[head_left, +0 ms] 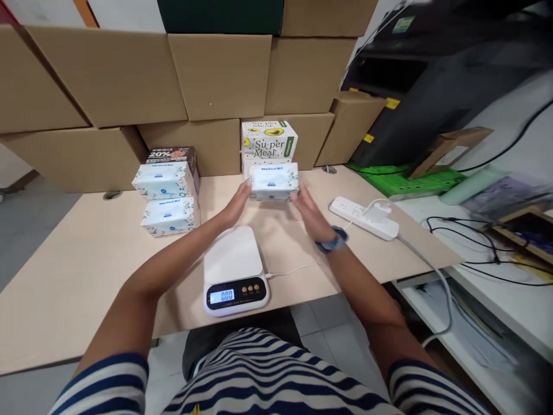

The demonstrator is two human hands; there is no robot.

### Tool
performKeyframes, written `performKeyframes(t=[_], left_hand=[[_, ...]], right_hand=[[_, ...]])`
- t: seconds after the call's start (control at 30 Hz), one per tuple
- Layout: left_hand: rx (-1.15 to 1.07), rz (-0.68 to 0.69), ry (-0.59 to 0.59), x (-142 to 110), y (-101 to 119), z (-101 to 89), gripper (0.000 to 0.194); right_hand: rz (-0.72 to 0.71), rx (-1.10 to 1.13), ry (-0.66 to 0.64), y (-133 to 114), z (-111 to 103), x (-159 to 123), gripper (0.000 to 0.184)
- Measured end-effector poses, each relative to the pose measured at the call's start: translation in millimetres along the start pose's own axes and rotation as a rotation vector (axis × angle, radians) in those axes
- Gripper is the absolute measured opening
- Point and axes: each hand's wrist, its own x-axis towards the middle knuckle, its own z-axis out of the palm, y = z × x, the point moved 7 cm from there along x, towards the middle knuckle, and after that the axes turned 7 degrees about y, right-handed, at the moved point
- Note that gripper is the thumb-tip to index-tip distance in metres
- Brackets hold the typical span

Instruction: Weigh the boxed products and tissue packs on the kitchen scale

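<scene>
Between my two hands is a white tissue pack [273, 182] with a blue-green floral print and blue lettering. My left hand [238, 203] presses on its left end, and my right hand [311, 212], with a watch on the wrist, grips the right end. The pack is in front of the avocado-print "Su-per Meal" boxes [268, 143] and partly hides them; whether it touches the table I cannot tell. Nearer to me lies a white digital scale [233, 253], its lit display reading 0.00 and its plate bare. To the left, two similar tissue packs [169, 215] are stacked before a dark brown box [175, 154].
Cardboard boxes [218, 75] form a wall along the table's back. A white power strip [363, 218] with a plugged-in adapter lies at right, its grey cable hanging over the edge. A thin white cable [294, 269] runs from the scale. Dark equipment [415, 104] stands back right.
</scene>
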Motion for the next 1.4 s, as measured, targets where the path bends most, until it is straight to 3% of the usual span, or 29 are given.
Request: performKeyframes(t=[0.07,0.17,0.23,0.33,0.43,0.53,0.7,0.83,1.0,1.1,1.27,1.4], left_hand=[[0.027,0.059,-0.025,-56,31,-18.8,0.100],[0.129,0.164,0.013,-155,70,-42.5,0.090],[0.166,0.068,0.058,-203,64,-52.1,0.084],[0.202,-0.141,0.197,-239,18,-74.7,0.080],[0.324,-0.148,0.376,-236,-21,-107.0,0.096],[0.370,-0.055,0.430,-206,-35,-125.3,0.101],[0.436,0.227,0.356,-158,-34,-120.6,0.094],[0.493,0.382,0.290,-160,-39,-116.7,0.091],[0.475,0.257,0.277,-166,-50,-118.0,0.090],[0.451,0.214,0.250,-165,-49,-111.6,0.089],[0.475,0.177,0.238,-166,-47,-107.0,0.085],[0.510,0.168,0.257,-166,-49,-112.8,0.088]], right_hand=[[-0.111,0.071,-0.132,-33,-7,-36,0.087],[-0.302,0.024,-0.272,-68,-6,-86,0.089],[-0.394,-0.062,-0.258,-69,2,-105,0.084],[-0.505,-0.177,-0.200,-46,21,-114,0.058],[-0.571,-0.262,-0.210,-14,36,-103,0.058],[-0.659,-0.330,-0.204,3,42,-84,0.069],[-0.736,-0.461,-0.212,21,54,-72,0.094],[-0.796,-0.456,-0.372,34,65,-85,0.127],[-0.791,-0.326,-0.566,40,67,-96,0.132],[-0.721,-0.352,-0.531,44,59,-88,0.141],[-0.728,-0.423,-0.388,42,37,-72,0.124],[-0.748,-0.390,-0.456,40,43,-74,0.127]])
